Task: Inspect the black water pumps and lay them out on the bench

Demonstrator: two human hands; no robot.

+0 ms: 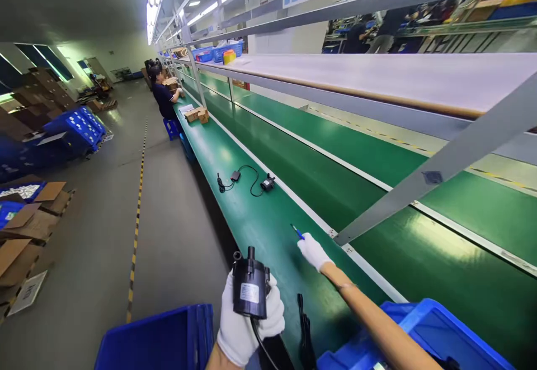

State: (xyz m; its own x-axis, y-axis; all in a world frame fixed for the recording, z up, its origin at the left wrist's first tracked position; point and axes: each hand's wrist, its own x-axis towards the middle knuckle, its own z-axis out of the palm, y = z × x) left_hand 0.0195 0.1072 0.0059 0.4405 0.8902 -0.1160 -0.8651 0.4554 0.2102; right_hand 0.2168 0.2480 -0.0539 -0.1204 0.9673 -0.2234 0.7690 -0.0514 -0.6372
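Observation:
My left hand [235, 325], in a white glove, is wrapped round a small black water pump [250, 289]. The pump has a white label facing me, a pipe stub pointing up, and a black cable hanging from its underside. My right hand [314, 251], also gloved, reaches over the green bench top and grips a thin blue pen-like tool [298, 232], its tip pointing away to the left. Farther along the bench lies a second black pump [267, 183], its cable running to a small black box [235, 176] and a coiled end.
A bundle of black cable [306, 328] lies by the near bench edge. Blue bins [436, 325] stand at lower right, another blue bin [151, 336] at lower left. A slanted metal post [444, 160] rises beside the bench. A seated person [163, 93] works farther down.

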